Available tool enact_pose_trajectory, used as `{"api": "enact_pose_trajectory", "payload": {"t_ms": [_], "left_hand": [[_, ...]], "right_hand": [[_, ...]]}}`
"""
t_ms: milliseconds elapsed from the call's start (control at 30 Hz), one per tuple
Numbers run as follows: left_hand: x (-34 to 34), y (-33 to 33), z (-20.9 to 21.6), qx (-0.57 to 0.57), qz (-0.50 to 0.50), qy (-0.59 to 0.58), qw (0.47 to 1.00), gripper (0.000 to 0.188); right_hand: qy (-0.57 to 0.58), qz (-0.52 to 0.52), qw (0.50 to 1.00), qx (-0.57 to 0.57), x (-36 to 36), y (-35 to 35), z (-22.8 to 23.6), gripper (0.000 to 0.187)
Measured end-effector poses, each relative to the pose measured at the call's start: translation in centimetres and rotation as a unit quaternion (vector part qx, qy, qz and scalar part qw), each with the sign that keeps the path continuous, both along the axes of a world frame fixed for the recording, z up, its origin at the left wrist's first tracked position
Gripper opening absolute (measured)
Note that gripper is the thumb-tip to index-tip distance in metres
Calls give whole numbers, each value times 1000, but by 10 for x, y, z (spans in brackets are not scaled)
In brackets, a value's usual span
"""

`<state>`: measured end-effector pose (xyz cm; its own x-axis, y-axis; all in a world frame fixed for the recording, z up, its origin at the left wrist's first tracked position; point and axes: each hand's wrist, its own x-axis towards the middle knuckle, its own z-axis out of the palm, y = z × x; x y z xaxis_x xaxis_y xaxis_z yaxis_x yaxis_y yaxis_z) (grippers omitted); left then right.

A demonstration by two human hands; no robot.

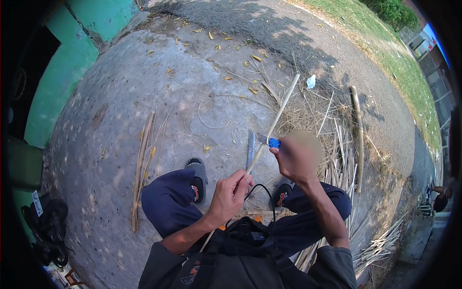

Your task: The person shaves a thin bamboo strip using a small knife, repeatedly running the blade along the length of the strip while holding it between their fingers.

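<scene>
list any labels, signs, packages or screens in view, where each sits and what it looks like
White tag: small rectangle with dark print, far left by the dark heap on the ground.
White scrap: crumpled wrapper or paper, cannot tell which, on the ground beyond the bamboo strip's tip.
Red and white printed patch: on the dark bag at the bottom.
No screens or signs show.

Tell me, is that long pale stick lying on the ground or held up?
Held up. The left hand grips the stick low down, the right hand presses a blue-handled knife against it, and its far end slants above the concrete.
</scene>
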<state>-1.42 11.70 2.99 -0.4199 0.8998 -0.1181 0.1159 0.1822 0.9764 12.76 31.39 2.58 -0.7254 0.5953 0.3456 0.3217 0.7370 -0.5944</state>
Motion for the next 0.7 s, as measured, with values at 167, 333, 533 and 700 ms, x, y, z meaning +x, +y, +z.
{"api": "enact_pose_trajectory", "payload": {"t_ms": [167,333,533,700], "left_hand": [[6,-6,-3,15,-24,-5,1000,27],[5,-10,1,-22,-63,10,998,26],[10,-26,3,-43,-152,6,987,28],[-6,-24,-20,2,-101,-84,991,29]], "right_hand": [[16,-115,991,64,8,47,5,30],[6,-167,985,52,9,79,2,34],[71,-368,927,-12,64,171,5,61],[172,-275,931,-167,49,131,22,52]]}}
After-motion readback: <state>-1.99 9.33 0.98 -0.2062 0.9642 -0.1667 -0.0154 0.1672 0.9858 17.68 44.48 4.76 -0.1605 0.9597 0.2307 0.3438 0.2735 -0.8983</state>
